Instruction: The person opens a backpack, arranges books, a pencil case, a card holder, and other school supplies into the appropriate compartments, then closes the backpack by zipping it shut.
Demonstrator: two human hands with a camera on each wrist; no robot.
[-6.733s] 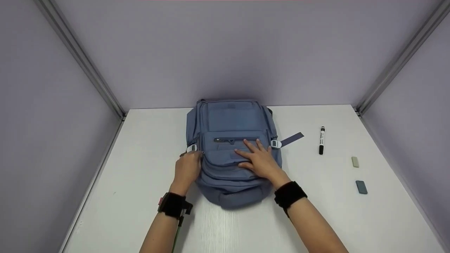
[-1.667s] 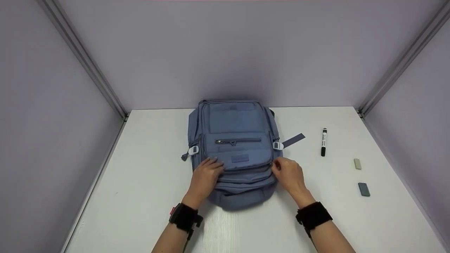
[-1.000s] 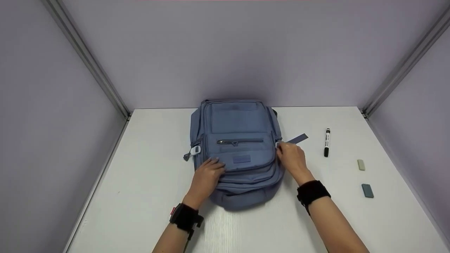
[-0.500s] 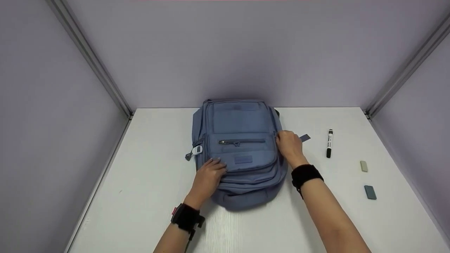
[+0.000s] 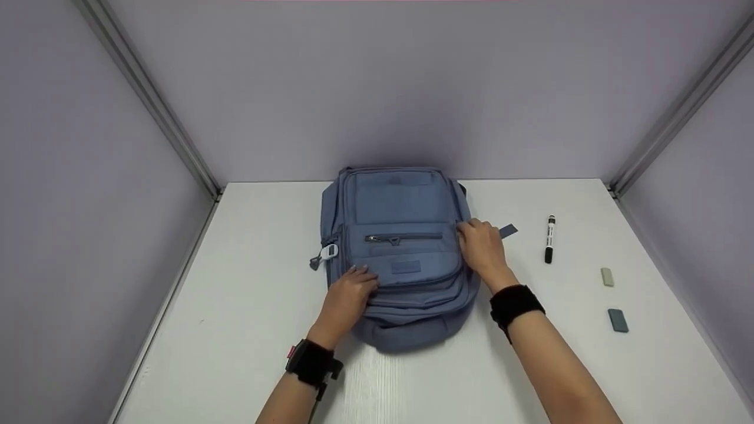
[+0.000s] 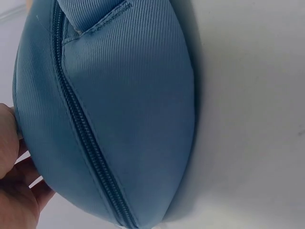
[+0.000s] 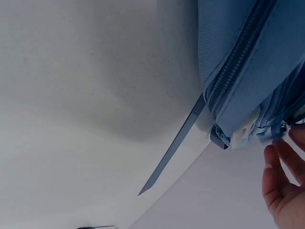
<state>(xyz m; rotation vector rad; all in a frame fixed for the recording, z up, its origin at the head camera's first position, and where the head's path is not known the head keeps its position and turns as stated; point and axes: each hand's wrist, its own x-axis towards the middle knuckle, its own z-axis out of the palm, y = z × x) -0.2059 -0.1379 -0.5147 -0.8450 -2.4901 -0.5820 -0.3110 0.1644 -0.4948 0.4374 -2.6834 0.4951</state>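
Note:
A blue backpack (image 5: 397,200) lies on its back on a white table, its zipped front pocket and small label facing up. My left hand (image 5: 347,297) holds the lower left part of the front pocket; in the left wrist view its curled fingers (image 6: 21,179) show beside the bag. At the pocket's right side is my right hand (image 5: 484,247), its fingers loosely extended. In the right wrist view, the fingertips (image 7: 281,145) are by a zipper end near a white buckle (image 7: 245,129); no firm pinch shows. My right hand hides this buckle in the head view.
To the right on the table (image 5: 259,247) lie a marker (image 5: 550,238), a pale green block (image 5: 607,277) and a dark green block (image 5: 618,320). A strap (image 5: 508,230) sticks out from the bag's right side. Grey panels (image 5: 412,88) enclose the table.
My right hand moved from the pocket's lower right up along its side, then its fingers loosened. The left hand, on the zipper side earlier, moved down onto the front pocket and stays there.

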